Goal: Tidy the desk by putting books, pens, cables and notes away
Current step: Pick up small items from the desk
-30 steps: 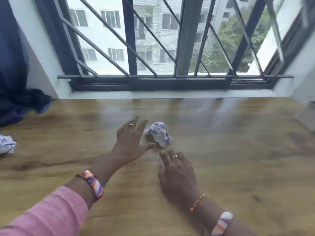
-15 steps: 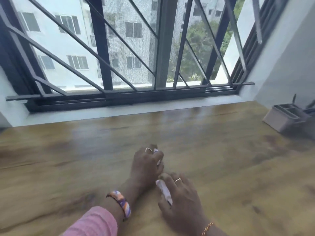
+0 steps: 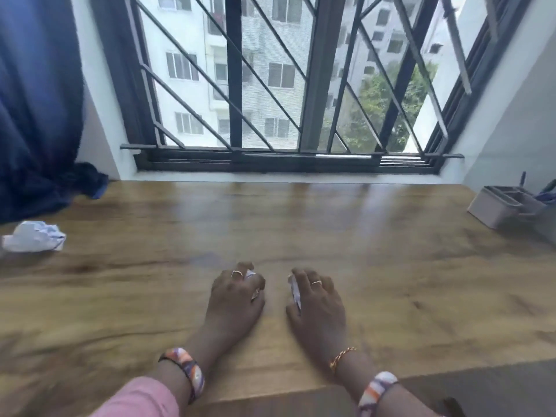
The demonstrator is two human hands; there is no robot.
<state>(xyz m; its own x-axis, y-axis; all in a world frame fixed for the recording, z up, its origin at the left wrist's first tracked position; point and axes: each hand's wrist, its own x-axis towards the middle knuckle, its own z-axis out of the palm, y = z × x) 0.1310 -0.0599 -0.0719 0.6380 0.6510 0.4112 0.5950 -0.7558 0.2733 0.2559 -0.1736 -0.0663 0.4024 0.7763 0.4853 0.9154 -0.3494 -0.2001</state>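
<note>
Wood-grain brown covers the desk (image 3: 391, 266), which runs up to a white sill under a barred window (image 3: 270, 85). Near the front edge, about midway along it, the person's two hands lie side by side with a small gap between them, backs upward. The left hand (image 3: 234, 299) has its fingers curled over a scrap of white paper (image 3: 250, 273); only a small corner of it shows between the knuckles, so it is held inside the fist. The right hand (image 3: 319, 302) lies flatter, its fingers bent over a second piece of paper (image 3: 295, 291), a white strip with purple marks that shows along the thumb side of the hand; the fingers press it against the desk, and whether the thumb pinches it cannot be told. Both hands wear rings, and each wrist carries a striped band (image 3: 186, 368); the right wrist also has a thin orange cord. A pink sleeve (image 3: 141, 398) covers the left forearm.

At the left edge of the desk lies a crumpled ball of white paper (image 3: 34, 236), well apart from the hands. Behind it, in the back left corner, a dark blue curtain (image 3: 39, 115) hangs down and bunches on the wood. Near the right edge stands a grey desk organiser (image 3: 502, 206) with several compartments, and a pen (image 3: 523, 179) rises behind it.
</note>
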